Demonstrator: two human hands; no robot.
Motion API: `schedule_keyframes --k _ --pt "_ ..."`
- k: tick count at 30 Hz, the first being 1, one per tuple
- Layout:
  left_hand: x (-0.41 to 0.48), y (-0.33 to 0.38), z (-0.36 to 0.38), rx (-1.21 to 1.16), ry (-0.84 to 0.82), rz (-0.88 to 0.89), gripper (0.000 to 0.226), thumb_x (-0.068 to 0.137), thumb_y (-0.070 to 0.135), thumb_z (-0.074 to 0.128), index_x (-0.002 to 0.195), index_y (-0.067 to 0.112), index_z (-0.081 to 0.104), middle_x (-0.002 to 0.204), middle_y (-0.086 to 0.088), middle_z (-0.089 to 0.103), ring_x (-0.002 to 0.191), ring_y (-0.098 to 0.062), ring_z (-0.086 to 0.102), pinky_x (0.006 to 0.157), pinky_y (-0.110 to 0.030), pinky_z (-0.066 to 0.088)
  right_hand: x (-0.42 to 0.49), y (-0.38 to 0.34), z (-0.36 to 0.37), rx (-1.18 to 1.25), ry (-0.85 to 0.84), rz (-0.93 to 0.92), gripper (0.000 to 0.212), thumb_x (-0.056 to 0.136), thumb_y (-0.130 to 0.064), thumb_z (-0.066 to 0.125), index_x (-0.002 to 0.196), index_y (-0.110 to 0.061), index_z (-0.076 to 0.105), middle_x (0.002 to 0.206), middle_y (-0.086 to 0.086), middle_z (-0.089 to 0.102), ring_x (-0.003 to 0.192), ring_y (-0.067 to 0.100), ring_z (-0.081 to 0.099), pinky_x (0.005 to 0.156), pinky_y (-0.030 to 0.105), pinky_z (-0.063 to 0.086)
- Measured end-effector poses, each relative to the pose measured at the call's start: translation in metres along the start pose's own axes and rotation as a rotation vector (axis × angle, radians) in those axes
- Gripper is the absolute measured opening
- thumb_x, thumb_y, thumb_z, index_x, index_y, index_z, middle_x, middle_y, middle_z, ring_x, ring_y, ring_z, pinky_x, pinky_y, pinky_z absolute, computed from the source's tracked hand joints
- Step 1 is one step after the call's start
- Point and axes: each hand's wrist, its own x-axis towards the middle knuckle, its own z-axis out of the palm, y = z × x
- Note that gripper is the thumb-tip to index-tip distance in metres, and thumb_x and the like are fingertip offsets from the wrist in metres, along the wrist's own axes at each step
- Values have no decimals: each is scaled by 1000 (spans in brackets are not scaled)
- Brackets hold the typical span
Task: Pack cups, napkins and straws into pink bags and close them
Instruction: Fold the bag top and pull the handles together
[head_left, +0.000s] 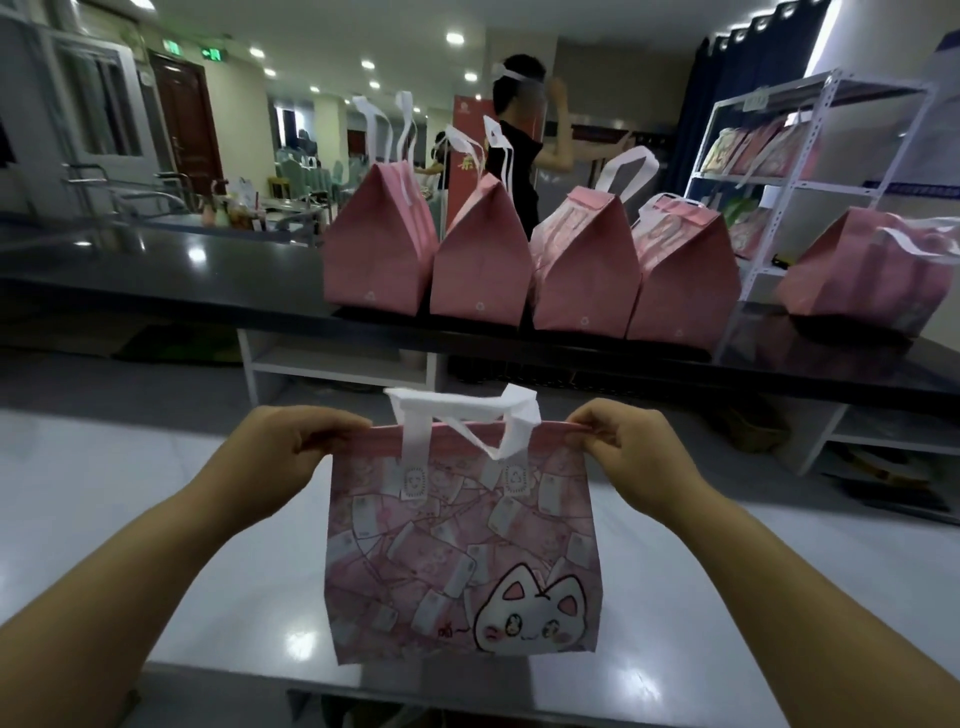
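The left hand is pinching the top rim of a pink bag at its nine o'clock corner, fingers curled over the edge. The right hand is pinching the three o'clock corner in the same way. The bag, printed with a white cartoon cat, is hanging flat between them above a white table. Its white handles are flopping over the rim at twelve o'clock.

The bag looks empty, so the step is probably opening its mouth for packing. To do that well, the hands should be keeping the rim level, easing the two layers apart evenly and flicking the handles outward so they are not blocking the opening. No cups, napkins or straws are showing.

At twelve o'clock, closed pink bags are standing in a row on a dark counter. A shelf rack is standing at two o'clock.
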Motion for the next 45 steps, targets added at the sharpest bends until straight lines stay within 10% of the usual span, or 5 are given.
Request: schedule_keyframes --k 7,17,27,35,45 --pt "9 -46 -70 181 187 147 27 70 1 73 96 -1 67 91 -16 68 79 -27 64 70 -28 48 37 -88 41 -29 231 -84 7 84 -19 68 91 -18 71 78 -5 70 72 14 64 70 36 54" --pt "27 -123 -142 60 87 137 20 82 28 63 100 22 66 102 7 61 86 -5 58 76 -26 51 117 -221 110 -70 504 -191 8 82 -15 69 88 -10 71 76 3 71 68 21 65 64 32 52" --pt "72 -183 -185 -93 9 0 94 51 84 55 131 37 41 118 19 40 108 -5 42 86 -29 40 211 -299 158 27 649 -283 9 85 -14 65 90 -7 69 76 5 70 68 18 65 64 30 52" --pt "137 -248 -199 -63 25 -46 83 69 29 76 140 29 32 143 4 38 121 -10 39 103 -38 37 290 -316 189 133 616 -352 11 85 -15 65 90 -6 68 77 5 70 69 18 64 64 32 52" --pt "195 -318 -172 -151 -12 -108 64 79 12 66 129 45 42 133 8 46 116 -10 46 94 -34 46 358 -287 233 222 405 -259 17 88 -24 64 96 -9 67 81 1 68 72 16 65 68 41 56"
